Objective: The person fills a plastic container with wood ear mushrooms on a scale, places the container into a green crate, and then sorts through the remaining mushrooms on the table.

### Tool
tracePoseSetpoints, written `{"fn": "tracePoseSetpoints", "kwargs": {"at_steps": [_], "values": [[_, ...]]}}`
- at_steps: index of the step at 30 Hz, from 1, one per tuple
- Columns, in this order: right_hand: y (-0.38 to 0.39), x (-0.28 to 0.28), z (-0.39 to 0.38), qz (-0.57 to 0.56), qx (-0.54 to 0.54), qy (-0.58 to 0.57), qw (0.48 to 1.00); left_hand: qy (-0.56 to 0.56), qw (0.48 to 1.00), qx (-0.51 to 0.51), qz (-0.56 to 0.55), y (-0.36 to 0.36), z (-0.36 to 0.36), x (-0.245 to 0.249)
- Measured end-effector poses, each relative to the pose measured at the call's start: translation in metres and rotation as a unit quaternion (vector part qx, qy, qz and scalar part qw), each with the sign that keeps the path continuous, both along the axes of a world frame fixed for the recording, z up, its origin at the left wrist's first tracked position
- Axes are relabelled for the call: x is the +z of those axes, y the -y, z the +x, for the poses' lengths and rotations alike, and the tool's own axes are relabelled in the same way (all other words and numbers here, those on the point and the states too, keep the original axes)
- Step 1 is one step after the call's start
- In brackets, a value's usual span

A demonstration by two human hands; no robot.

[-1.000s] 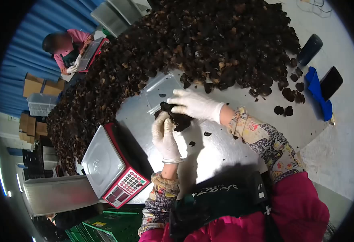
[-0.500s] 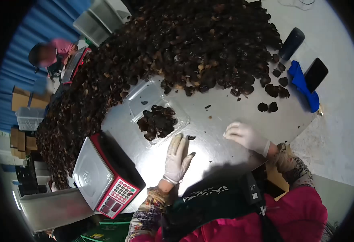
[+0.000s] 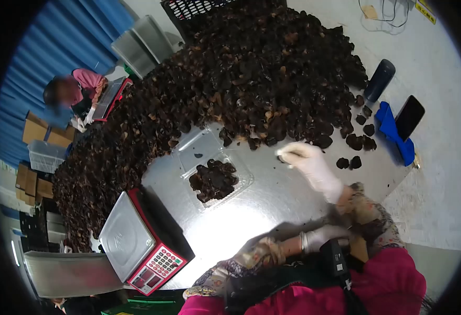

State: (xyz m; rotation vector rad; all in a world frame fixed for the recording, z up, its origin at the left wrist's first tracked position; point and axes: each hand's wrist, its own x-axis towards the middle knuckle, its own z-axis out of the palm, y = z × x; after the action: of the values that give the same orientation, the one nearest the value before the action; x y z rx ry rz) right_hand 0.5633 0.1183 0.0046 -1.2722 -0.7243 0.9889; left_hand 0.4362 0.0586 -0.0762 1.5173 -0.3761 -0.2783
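My right hand (image 3: 309, 161), in a white glove, reaches to the near edge of a big heap of dark dried fungus (image 3: 251, 68). Its fingers are pinched together on what looks like a small dark piece. My left hand (image 3: 322, 236), also gloved, is drawn back against my chest beside a black device, and its fingers are partly hidden. A clear plastic clamshell box (image 3: 243, 181) lies open on the metal table (image 3: 272, 194), left of my right hand. One half holds a mound of fungus and the lid half is nearly bare.
A red weighing scale (image 3: 136, 241) with a steel pan stands at the near left, with a metal tray (image 3: 67, 273) beyond it. A phone (image 3: 410, 116), blue cloth (image 3: 393, 134) and dark bottle (image 3: 380, 79) lie at the right. A co-worker (image 3: 75, 89) works far left.
My right hand lifted off the table and moved up to the heap's edge. My left hand left the spot by the box and pulled back to my chest.
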Motion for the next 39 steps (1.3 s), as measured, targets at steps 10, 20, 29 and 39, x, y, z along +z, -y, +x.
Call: {"fn": "tracePoseSetpoints", "kwargs": {"at_steps": [10, 20, 29, 39], "values": [[-0.113, -0.013, 0.030, -0.041, -0.082, 0.597, 0.797, 0.090, 0.834, 0.466, 0.281, -0.091, -0.067, 0.008], [-0.002, -0.074, 0.002, 0.007, 0.132, 0.757, 0.640, 0.032, 0.747, 0.608, 0.267, -0.104, -0.074, -0.029], [-0.010, -0.044, 0.034, 0.104, 0.049, 0.641, 0.759, 0.012, 0.728, 0.583, 0.361, -0.094, -0.085, -0.010], [-0.044, -0.059, 0.070, -0.116, 0.005, 0.601, 0.791, 0.038, 0.715, 0.503, 0.484, -0.113, -0.063, 0.003]]}}
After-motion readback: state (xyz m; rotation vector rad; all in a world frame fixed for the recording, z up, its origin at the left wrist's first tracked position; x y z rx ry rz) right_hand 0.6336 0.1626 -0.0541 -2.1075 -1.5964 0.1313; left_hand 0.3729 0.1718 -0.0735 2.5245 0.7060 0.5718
